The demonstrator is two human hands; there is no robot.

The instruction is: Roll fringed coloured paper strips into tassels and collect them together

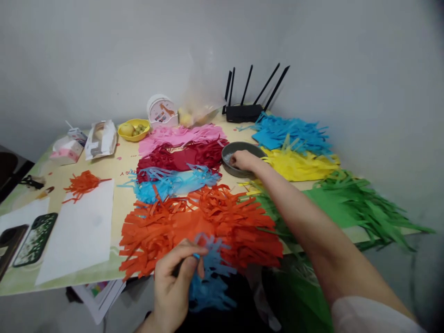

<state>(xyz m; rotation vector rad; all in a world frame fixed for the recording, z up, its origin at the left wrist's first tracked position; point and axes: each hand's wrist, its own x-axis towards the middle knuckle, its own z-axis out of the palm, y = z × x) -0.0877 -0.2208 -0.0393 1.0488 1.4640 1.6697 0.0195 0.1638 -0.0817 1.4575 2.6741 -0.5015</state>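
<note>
My left hand [175, 282] is closed near the table's front edge, pinching a bunch of blue fringed paper [211, 277] that hangs over the orange fringed paper [204, 222]. My right hand [243, 159] reaches far across the table with its fingers curled inside a grey round bowl [256, 150]; what they touch there is hidden. Around the bowl lie red fringed paper [180, 159], yellow fringed paper [298, 164] and light blue fringed paper [169, 182].
Pink [180, 134], blue [287, 132] and green [357, 203] fringed paper cover the right side. A black router [246, 111], a round tin [161, 111] and a yellow fruit bowl [133, 128] stand at the back. White sheets [79, 231], two phones [34, 238] and a small orange tuft [81, 182] lie left.
</note>
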